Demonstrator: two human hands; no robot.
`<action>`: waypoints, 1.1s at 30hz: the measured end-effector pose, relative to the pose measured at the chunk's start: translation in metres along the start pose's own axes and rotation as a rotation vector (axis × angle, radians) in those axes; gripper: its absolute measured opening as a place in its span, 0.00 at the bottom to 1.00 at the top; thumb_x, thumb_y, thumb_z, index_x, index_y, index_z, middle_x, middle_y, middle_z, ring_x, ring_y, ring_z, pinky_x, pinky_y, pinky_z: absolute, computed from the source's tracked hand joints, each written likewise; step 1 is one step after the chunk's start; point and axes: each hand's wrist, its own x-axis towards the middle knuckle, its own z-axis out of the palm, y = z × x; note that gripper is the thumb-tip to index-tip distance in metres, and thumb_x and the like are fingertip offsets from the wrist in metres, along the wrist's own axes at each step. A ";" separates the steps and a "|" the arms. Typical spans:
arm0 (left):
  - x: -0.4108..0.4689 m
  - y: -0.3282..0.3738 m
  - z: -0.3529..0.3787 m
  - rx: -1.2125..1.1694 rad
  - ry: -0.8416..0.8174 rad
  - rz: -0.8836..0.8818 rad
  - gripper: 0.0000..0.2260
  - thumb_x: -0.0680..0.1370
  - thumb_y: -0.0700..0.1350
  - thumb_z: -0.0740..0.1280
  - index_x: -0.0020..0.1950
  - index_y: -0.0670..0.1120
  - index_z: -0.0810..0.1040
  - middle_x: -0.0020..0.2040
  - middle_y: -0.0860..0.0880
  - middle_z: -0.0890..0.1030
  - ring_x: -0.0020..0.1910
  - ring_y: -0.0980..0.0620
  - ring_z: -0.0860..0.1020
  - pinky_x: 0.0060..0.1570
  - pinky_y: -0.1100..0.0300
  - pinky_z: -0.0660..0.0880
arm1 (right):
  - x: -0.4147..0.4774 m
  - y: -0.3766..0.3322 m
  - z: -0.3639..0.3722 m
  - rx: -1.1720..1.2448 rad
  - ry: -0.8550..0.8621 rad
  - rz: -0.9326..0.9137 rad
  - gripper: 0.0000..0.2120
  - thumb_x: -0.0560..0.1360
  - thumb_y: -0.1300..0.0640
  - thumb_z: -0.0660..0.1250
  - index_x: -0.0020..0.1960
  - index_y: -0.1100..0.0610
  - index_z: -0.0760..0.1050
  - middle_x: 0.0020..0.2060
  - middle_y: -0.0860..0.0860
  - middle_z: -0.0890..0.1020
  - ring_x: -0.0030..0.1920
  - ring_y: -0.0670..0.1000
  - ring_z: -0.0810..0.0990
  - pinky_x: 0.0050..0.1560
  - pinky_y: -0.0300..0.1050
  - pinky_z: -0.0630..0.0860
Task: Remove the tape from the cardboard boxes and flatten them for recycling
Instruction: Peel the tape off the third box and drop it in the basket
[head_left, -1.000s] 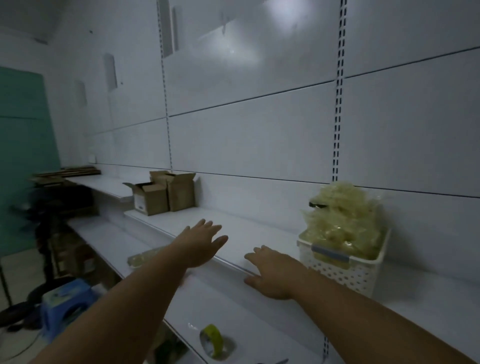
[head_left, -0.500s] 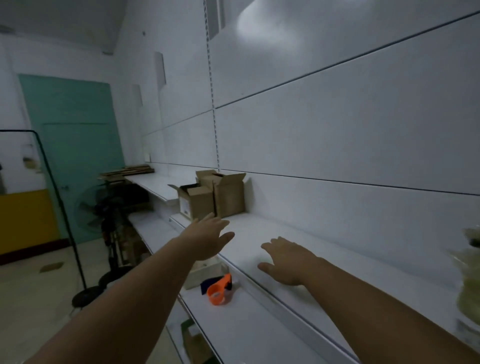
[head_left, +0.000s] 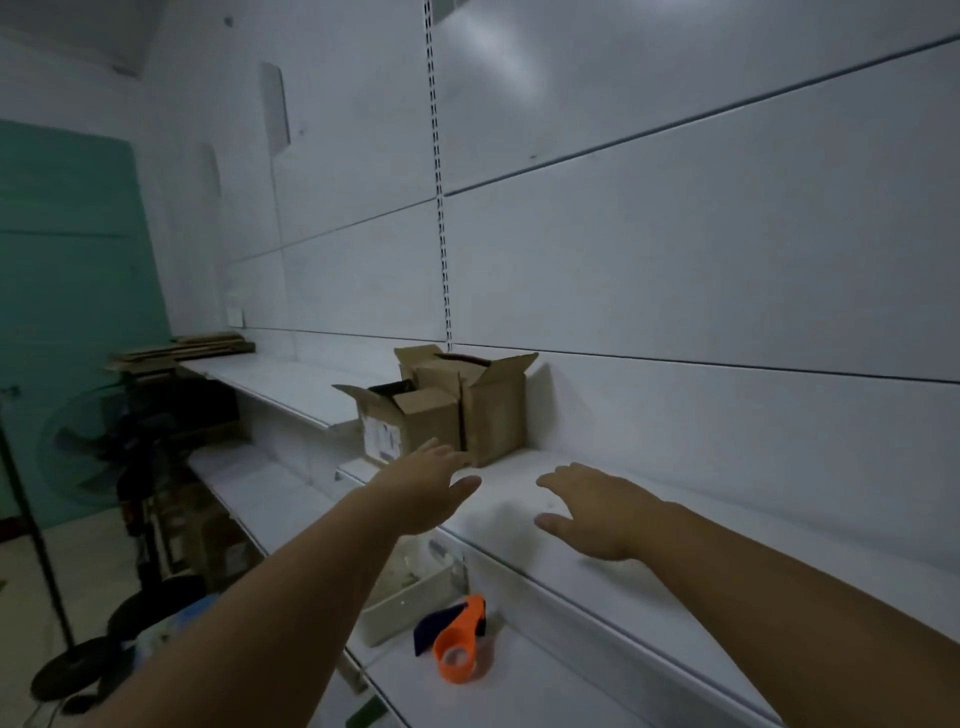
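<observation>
A: Head view. Where are the boxes?

B: Two cardboard boxes at the left end of the white upper shelf (head_left: 514, 493). The taller box (head_left: 496, 410) is at the back, against the wall panel (head_left: 675, 270). The smaller box (head_left: 415, 423) stands touching it on the front-left, by the shelf's left front corner. Both upright, top flaps open. White label on the smaller box's left face; print too small to read. No tape can be made out on either.

A: Left hand?

B: Left hand (head_left: 423, 491) is stretched towards the smaller box, fingers straight and together, thumb out to the side. It holds nothing. The fingertips overlap the box's lower front edge; contact cannot be told.

A: Right hand?

B: Right hand (head_left: 597, 512) is palm down over the shelf's front edge, right of the boxes and apart from them. Fingers loosely spread, thumb out, nothing held. Whether it rests on the shelf cannot be told.

A: Other items?

B: On the lower shelf (head_left: 545, 691), below the hands: an orange tape dispenser (head_left: 457, 647) and just left of it a shallow pale tray (head_left: 410, 600), contents unclear. A stack of flattened cardboard (head_left: 182, 347) lies on the far end of the next shelf section to the left. Beyond it a green door (head_left: 67, 291), and a standing fan (head_left: 88, 447) on the floor.
</observation>
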 end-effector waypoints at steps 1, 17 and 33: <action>0.008 -0.012 -0.001 -0.005 0.010 0.023 0.22 0.80 0.56 0.52 0.69 0.46 0.68 0.70 0.46 0.69 0.72 0.44 0.62 0.69 0.48 0.62 | 0.009 -0.003 0.001 0.006 0.007 0.016 0.30 0.78 0.40 0.53 0.76 0.50 0.52 0.76 0.51 0.54 0.76 0.50 0.50 0.73 0.50 0.51; 0.103 -0.107 -0.028 -0.141 0.572 0.136 0.14 0.80 0.48 0.58 0.36 0.47 0.74 0.32 0.51 0.74 0.31 0.54 0.72 0.29 0.65 0.65 | 0.183 -0.024 0.012 0.130 0.402 -0.062 0.22 0.75 0.51 0.62 0.67 0.53 0.65 0.65 0.50 0.70 0.64 0.53 0.69 0.59 0.47 0.71; 0.184 -0.295 0.002 -0.735 0.332 0.004 0.18 0.82 0.53 0.52 0.49 0.48 0.79 0.45 0.50 0.82 0.47 0.54 0.79 0.53 0.56 0.74 | 0.285 -0.095 0.043 0.062 0.617 -0.136 0.17 0.74 0.42 0.60 0.37 0.54 0.71 0.34 0.48 0.74 0.41 0.48 0.72 0.69 0.54 0.61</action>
